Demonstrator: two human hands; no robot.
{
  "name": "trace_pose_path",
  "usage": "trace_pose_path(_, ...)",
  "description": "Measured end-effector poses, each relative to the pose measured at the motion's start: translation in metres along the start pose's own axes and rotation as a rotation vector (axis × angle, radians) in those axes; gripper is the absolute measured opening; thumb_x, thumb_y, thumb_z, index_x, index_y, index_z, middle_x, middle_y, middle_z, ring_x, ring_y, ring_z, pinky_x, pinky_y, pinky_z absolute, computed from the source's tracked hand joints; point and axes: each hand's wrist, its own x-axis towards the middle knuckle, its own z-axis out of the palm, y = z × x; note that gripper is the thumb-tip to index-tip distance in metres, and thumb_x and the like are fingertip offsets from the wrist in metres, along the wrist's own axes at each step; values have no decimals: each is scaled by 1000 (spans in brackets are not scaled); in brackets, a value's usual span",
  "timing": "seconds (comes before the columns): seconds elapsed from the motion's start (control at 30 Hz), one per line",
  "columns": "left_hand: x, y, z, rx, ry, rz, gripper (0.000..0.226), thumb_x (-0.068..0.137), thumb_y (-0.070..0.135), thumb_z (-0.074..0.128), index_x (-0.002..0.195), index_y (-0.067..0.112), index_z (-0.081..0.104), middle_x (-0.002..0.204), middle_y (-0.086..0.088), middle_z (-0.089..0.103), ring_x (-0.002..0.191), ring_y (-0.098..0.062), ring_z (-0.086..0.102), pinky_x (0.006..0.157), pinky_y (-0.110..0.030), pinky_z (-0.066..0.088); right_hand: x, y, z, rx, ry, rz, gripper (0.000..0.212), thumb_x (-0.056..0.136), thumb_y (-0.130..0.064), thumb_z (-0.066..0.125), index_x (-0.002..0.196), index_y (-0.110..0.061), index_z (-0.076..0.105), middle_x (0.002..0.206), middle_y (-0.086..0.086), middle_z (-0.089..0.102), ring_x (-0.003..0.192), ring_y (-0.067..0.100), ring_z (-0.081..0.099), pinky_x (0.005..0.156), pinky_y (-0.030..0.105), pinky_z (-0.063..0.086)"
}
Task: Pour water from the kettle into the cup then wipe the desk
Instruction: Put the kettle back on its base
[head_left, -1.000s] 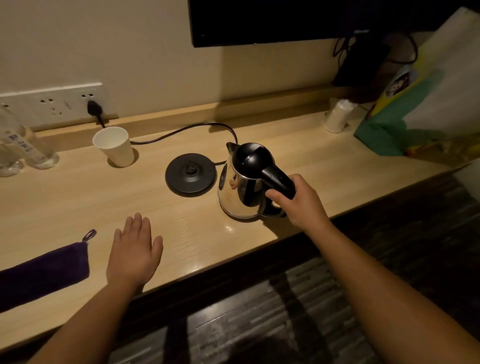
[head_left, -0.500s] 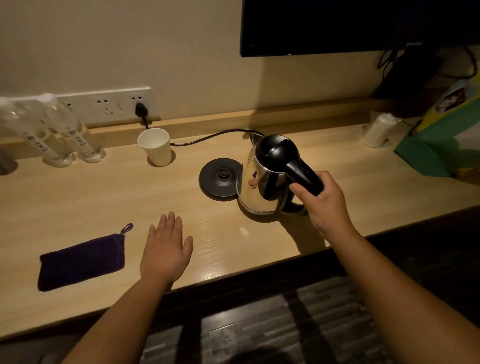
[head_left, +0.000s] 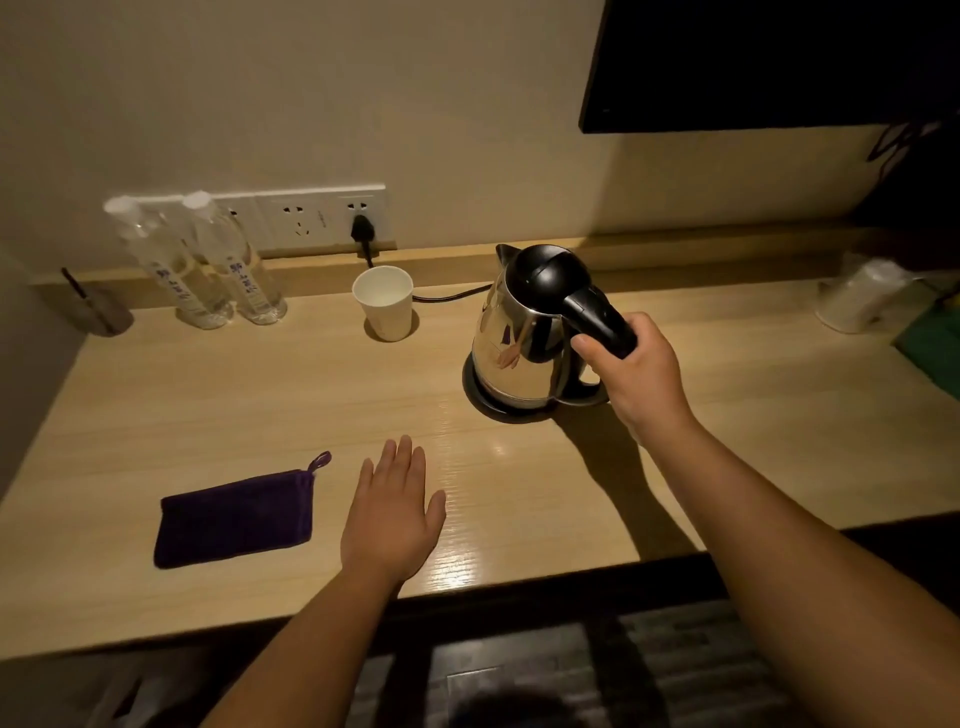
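Note:
A steel kettle (head_left: 524, 343) with a black lid and handle rests over its round black base (head_left: 480, 399) at the middle of the wooden desk (head_left: 260, 395). My right hand (head_left: 634, 371) is closed around the kettle's handle. A white paper cup (head_left: 385, 302) stands upright to the kettle's left, near the wall. A folded purple cloth (head_left: 234, 517) lies flat near the desk's front edge. My left hand (head_left: 392, 512) lies palm down on the desk, fingers apart, just right of the cloth and not touching it.
Two clear water bottles (head_left: 208, 260) stand at the back left below a socket strip (head_left: 311, 218), where the kettle's plug (head_left: 363, 231) sits. A wrapped white item (head_left: 862, 296) and a green bag (head_left: 930, 343) lie far right. A dark screen (head_left: 769, 62) hangs above.
My right hand has carried the kettle left from the bare desk onto its black base. The view has swung left. My left hand stays flat on the desk.

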Motion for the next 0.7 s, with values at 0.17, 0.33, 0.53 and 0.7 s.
trace_pose_path(0.17, 0, 0, 1, -4, 3, 4, 66, 97, 49, 17, 152, 12, 15, 161, -8, 6, 148, -22, -1, 118, -41, -4, 6, -4, 7, -9, -18, 7, 30, 86, -34, 67, 109, -21, 52, 93, -9, 56, 84, 6, 56, 62, 19, 41)
trace_pose_path(0.33, 0, 0, 2, -10, 11, 5, 66, 98, 49, 19, 152, 11, 16, 161, -8, 7, 148, -22, 0, 118, -41, -4, 5, 0, 11, -42, -47, -3, 31, 86, -33, 67, 110, -21, 51, 93, -9, 55, 84, 7, 55, 63, 19, 41)
trace_pose_path(0.53, 1, -1, 2, 5, 5, 8, 67, 98, 50, 17, 153, 12, 13, 161, -8, 5, 148, -21, -2, 118, -39, -6, 6, 3, 11, -54, -32, -17, 32, 86, -33, 68, 111, -22, 51, 93, -10, 54, 84, 7, 55, 65, 19, 42)
trace_pose_path(0.7, 0, -1, 1, 7, -3, 3, 67, 98, 49, 17, 153, 12, 11, 161, -8, 3, 147, -22, -4, 118, -40, -5, 6, 3, 11, -63, -37, -25, 34, 85, -34, 68, 113, -21, 52, 94, -10, 55, 85, 6, 55, 65, 20, 42)
